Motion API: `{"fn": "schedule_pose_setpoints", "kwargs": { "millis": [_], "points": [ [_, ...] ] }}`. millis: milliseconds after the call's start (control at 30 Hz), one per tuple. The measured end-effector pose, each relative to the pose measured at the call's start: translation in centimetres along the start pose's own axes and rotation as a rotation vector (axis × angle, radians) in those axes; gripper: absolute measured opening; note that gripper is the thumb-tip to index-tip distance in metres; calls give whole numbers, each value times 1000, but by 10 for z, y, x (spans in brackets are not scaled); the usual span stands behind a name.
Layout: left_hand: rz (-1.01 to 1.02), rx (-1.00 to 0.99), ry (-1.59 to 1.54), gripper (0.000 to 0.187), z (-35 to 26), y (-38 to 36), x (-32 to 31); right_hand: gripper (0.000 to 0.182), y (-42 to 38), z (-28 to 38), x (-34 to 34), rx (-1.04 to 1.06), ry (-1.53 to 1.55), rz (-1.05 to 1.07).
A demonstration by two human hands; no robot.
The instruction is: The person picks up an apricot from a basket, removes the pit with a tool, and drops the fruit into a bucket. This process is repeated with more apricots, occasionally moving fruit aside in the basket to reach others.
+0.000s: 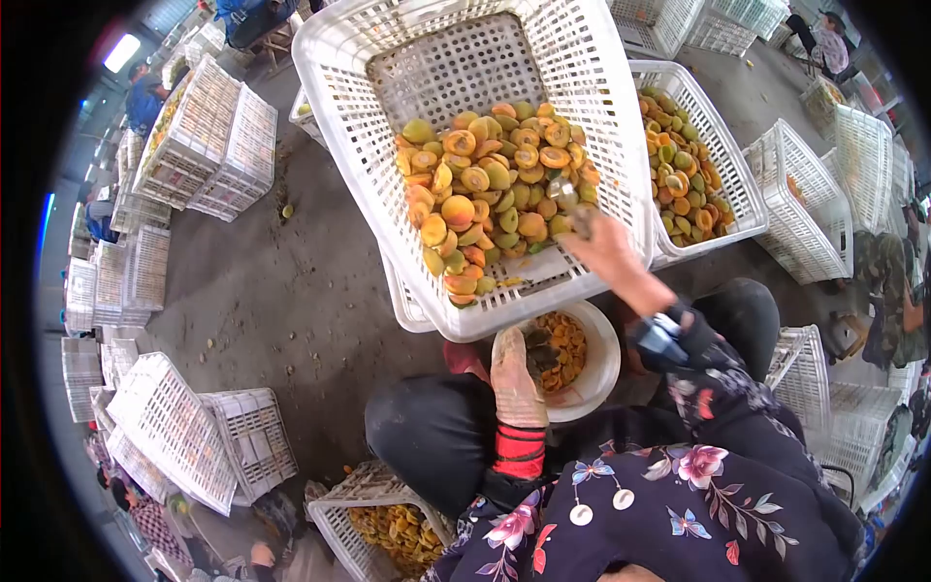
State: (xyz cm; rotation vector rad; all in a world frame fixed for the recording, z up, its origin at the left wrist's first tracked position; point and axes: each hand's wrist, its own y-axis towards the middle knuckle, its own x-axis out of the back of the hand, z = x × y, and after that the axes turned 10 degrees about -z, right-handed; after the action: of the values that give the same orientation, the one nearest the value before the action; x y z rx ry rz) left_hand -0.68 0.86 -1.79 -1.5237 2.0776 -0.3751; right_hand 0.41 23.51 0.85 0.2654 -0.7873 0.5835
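From my head, I see my right hand (609,250) over the fruit halves (490,184) inside the big crate (451,63), near a shiny metal piece (562,190). Below the crate's near edge, my left hand (516,367) reaches into a bucket (605,351); I can't tell whether either hand's fingers are pinching.

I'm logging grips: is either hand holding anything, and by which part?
The right hand seems to hold a shiny metal tool by its near end; whether the left hand holds anything cannot be told.
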Motion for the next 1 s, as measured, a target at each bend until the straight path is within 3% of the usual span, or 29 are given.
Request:
{"fn": "schedule_pose_setpoints", "kwargs": {
  "millis": [33, 100, 133, 167, 233, 333, 400, 467, 500, 567, 600, 633, 733, 767, 833, 867, 1000],
  "points": [
    [0, -4, 1, 37, 0, 1, 1, 36, 8, 3, -26, -70, -8, 75],
    [0, -314, 256, 35, 3, 2, 1, 38, 27, -13, -81, 44, -16, 35],
    [54, -866, 785, 32, 6, 10, 15, 38, 34, -18, -105, 45, -14, 33],
    [54, -867, 786, 32, 5, 9, 14, 39, 39, -22, -127, 1, 17, -35],
    [48, -529, 470, 31, 2, 3, 8, 40, 45, -28, -146, -45, 48, -101],
    [40, -628, 560, 33, 10, 11, 15, 37, 48, -28, -149, 1, 125, -145],
    [29, -652, 587, 34, 3, 9, 9, 35, 43, -21, -124, -229, 223, 65],
    [-90, 63, -177, 38, -10, 1, -3, 33, 19, -17, -92, -134, 233, 91],
    [-90, 67, -179, 38, -6, 4, -1, 31, 2, -11, -74, -38, 247, 121],
    [-80, -185, 10, 44, 7, 11, 7, 28, -47, 11, -36, 214, 272, 65],
    [-88, 22, -183, 53, 3, 10, 5, 28, -73, 18, -25, 255, 174, 119],
    [-95, 33, -179, 53, 3, 8, 5, 27, -95, 23, -14, 297, 76, 173],
    [68, -459, 292, 43, 2, 1, 12, 36, -141, 30, 10, 317, 186, 321],
    [67, -457, 294, 43, -1, 1, 13, 36, -150, 28, 15, 316, 188, 322],
    [110, 169, -337, 35, -8, 1, 13, 32, -161, 26, 29, 259, 112, 388],
    [145, 0, -335, 42, -18, -16, 3, 28, -164, 24, 35, 292, 37, 418],
    [109, 146, -213, 56, -21, -17, -4, 26, -170, 16, 42, 354, -73, 393]
  ]
}}
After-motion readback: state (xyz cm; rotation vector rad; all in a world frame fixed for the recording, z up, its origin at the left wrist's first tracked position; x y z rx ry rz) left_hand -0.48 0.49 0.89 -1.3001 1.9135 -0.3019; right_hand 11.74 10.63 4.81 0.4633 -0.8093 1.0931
